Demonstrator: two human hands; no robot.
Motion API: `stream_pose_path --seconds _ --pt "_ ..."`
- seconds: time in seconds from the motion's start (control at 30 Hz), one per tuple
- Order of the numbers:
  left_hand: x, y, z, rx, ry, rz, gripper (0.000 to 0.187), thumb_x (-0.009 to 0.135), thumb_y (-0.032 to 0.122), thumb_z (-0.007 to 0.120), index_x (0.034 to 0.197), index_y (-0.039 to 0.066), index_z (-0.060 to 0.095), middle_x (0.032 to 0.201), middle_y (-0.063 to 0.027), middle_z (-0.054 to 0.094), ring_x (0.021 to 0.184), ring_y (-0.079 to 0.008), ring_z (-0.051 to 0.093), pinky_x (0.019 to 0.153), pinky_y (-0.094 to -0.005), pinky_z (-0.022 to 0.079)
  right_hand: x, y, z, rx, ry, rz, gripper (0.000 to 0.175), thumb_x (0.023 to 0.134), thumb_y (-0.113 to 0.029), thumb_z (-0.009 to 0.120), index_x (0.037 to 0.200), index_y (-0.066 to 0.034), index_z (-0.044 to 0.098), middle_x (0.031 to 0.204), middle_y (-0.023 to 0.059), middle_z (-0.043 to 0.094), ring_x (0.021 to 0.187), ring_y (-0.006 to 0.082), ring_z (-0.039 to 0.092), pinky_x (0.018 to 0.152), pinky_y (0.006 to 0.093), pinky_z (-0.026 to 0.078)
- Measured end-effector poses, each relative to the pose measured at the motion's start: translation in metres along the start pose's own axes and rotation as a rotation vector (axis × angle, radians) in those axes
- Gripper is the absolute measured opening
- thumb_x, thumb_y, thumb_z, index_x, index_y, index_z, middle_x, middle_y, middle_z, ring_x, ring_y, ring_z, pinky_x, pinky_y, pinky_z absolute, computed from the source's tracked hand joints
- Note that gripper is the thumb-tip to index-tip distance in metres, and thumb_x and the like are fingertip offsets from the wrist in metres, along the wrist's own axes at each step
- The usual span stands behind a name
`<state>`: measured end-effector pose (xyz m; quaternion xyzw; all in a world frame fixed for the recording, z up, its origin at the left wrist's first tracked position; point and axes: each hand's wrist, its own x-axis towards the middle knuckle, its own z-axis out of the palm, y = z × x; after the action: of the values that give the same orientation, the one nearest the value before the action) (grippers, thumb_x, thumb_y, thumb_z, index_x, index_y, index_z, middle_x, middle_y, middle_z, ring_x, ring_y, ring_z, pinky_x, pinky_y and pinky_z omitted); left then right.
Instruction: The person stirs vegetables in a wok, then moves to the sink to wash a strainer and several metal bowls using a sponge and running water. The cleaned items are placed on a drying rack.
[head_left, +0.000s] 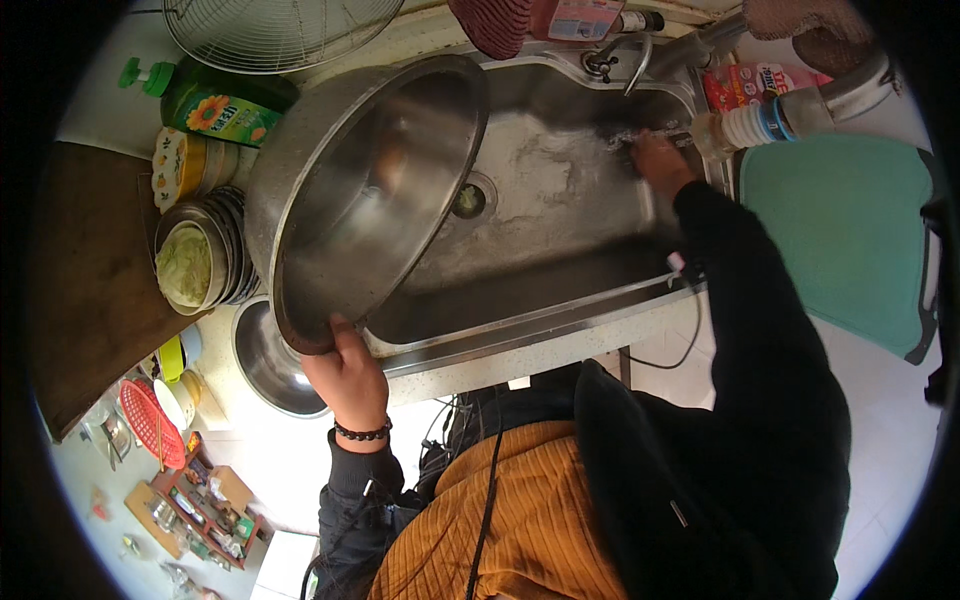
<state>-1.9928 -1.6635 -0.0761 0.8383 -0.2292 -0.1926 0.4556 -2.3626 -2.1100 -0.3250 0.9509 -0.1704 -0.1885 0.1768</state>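
Note:
My left hand (346, 371) grips the near rim of a large metal basin (375, 187), thumb inside. The basin is tipped on its side at the left end of a stainless steel sink (525, 277), its mouth facing right. My right hand (660, 161) is down at the sink's right end, where water (637, 136) splashes around the fingers. Blur and spray hide whether those fingers hold anything. Wet patches spread over the sink floor. Pale green scraps (469, 199) lie in the drain.
A smaller metal bowl (277, 367), stacked bowls (199, 262) topped with something pale green, and a green pump bottle (225, 101) stand left. A wire strainer (285, 30) is behind. A metal tap (637, 64), ribbed pipe fitting (742, 127) and green cutting board (832, 232) are right.

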Motion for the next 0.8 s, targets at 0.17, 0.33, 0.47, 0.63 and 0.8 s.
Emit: stream_pose_path --seconds 0.17,0.33,0.47,0.63,0.8 --pt "0.004 0.002 -0.005 0.11 0.083 0.129 0.027 0.105 0.007 0.054 0.129 -0.005 0.056 0.123 -0.0091 0.066 0.103 -0.0142 0.059 0.088 -0.0274 0.048 0.048 -0.133 -0.006 0.168 -0.236 0.292 0.038 0.098 -0.016 0.048 0.13 -0.0011 0.063 0.139 0.0248 0.054 0.13 0.0431 0.049 0.109 0.0505 0.039" --pt "0.012 -0.006 -0.011 -0.035 0.092 0.122 0.028 0.105 0.007 0.054 0.131 -0.003 0.053 0.125 -0.0099 0.065 0.108 -0.0158 0.061 0.09 -0.0325 0.055 0.166 -0.192 -0.064 0.44 -0.229 0.647 0.046 0.095 -0.024 0.052 0.128 0.0051 0.064 0.139 0.0268 0.053 0.128 0.0444 0.045 0.102 0.0607 0.034" --pt "0.019 -0.007 -0.019 0.013 0.117 0.163 0.029 0.105 0.006 0.053 0.133 -0.002 0.052 0.125 -0.0105 0.065 0.106 -0.016 0.062 0.088 -0.0317 0.056 0.225 -0.228 -0.104 0.661 0.13 0.734 0.061 0.092 -0.015 0.056 0.145 0.011 0.04 0.142 0.0308 0.04 0.12 0.0449 0.047 0.102 0.0506 0.042" --pt "0.018 -0.005 -0.026 -0.177 0.138 0.069 0.03 0.105 0.006 0.053 0.133 -0.003 0.052 0.125 -0.0107 0.065 0.107 -0.0172 0.063 0.089 -0.0326 0.057 0.176 -0.209 -0.088 0.751 0.218 0.479 0.05 0.095 -0.013 0.052 0.142 0.0015 0.049 0.138 0.0206 0.051 0.127 0.0361 0.048 0.106 0.0453 0.041" --pt "0.014 -0.01 -0.03 -0.163 0.112 -0.024 0.03 0.103 0.005 0.053 0.131 -0.004 0.052 0.127 -0.012 0.063 0.106 -0.0169 0.062 0.088 -0.0332 0.058 0.14 -0.174 -0.074 0.634 -0.061 0.762 0.045 0.097 -0.014 0.048 0.138 0.0036 0.05 0.135 0.021 0.05 0.127 0.0375 0.046 0.109 0.045 0.036"
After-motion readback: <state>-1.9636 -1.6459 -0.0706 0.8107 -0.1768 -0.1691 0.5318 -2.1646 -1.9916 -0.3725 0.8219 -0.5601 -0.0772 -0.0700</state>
